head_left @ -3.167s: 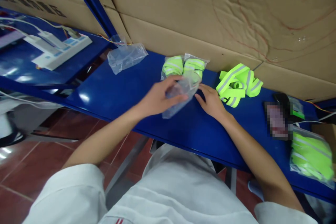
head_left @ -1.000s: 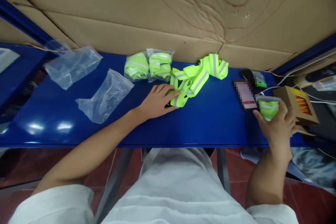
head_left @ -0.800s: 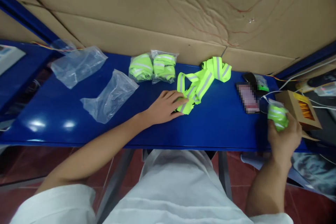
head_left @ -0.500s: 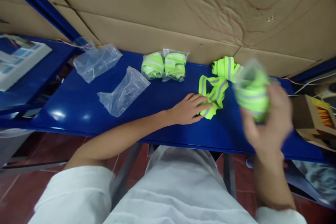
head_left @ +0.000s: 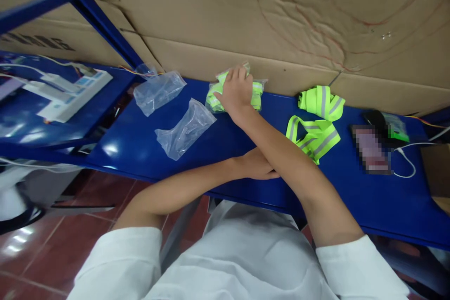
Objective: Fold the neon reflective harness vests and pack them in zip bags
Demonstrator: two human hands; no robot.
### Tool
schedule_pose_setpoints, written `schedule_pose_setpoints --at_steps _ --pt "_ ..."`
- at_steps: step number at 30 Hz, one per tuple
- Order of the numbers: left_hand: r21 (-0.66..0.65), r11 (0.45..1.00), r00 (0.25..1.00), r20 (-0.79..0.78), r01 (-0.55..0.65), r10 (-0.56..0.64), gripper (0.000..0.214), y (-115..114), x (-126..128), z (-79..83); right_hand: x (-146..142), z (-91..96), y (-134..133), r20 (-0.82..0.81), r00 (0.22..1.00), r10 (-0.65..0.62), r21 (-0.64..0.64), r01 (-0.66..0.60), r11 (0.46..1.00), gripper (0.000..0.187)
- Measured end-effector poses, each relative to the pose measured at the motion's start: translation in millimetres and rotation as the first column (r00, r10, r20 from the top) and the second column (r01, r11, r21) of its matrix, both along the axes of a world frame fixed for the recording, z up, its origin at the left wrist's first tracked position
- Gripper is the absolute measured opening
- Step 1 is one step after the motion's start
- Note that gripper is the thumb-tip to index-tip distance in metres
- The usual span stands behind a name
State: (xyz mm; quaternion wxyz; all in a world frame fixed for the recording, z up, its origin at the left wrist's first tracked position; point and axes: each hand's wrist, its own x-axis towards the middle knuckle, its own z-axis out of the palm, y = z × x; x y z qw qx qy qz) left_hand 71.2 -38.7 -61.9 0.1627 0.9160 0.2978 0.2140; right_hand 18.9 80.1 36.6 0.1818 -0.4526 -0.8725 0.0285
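Observation:
My right hand (head_left: 239, 89) reaches across to the back of the table, its fingers curled over a bagged reflective strap (head_left: 222, 77). That bundle rests at two other clear-bagged straps, a bagged strap (head_left: 213, 99) and a second packed strap (head_left: 257, 96), both partly covered by the hand. Beneath my right forearm lies my left hand (head_left: 260, 165), its fingers hidden from sight. Beside it is a loose yellow-green reflective strap (head_left: 321, 140) with grey stripes, half unrolled. Behind that, a rolled reflective strap (head_left: 321, 103) sits against the cardboard.
Two clear plastic bags, an upright-ended bag (head_left: 160, 93) and a flatter bag (head_left: 186, 129), lie on the blue table (head_left: 130, 145). A phone (head_left: 372, 150) with a white cable is at the right. A power strip (head_left: 75, 96) stands at the left. Cardboard (head_left: 211, 18) walls the back.
My right hand has carried the bagged strap from the right over to the bagged straps at the back, crossing above my left arm. The view has shifted; the phone now shows.

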Motion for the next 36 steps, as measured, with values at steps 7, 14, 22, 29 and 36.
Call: schedule_pose_setpoints --at_steps 7,14,22,29,36 --pt "0.156 0.982 0.968 -0.208 -0.111 0.142 0.047 -12 -7 31.5 108 16.7 -39 -0.009 0.989 0.149 0.033 -0.148 0.988 0.074" --pt "0.049 0.965 0.964 -0.046 -0.259 0.261 0.041 1 -36 50.7 254 -31.4 -38 -0.192 0.919 0.343 -0.132 -0.371 0.919 0.050" --pt "-0.184 0.918 0.911 0.159 -0.352 0.381 0.041 24 -57 40.9 277 -65.7 -38 -0.183 0.886 0.425 -0.079 -0.445 0.892 0.046" --pt "-0.300 0.916 0.961 -0.010 -0.267 0.277 0.070 18 -53 45.2 274 -60.1 -55 -0.057 0.894 0.444 0.034 -0.442 0.896 0.060" --pt "-0.257 0.946 0.956 0.162 -0.199 0.245 0.078 12 -49 41.3 268 -59.9 -69 -0.129 0.927 0.353 -0.058 -0.362 0.930 0.067"
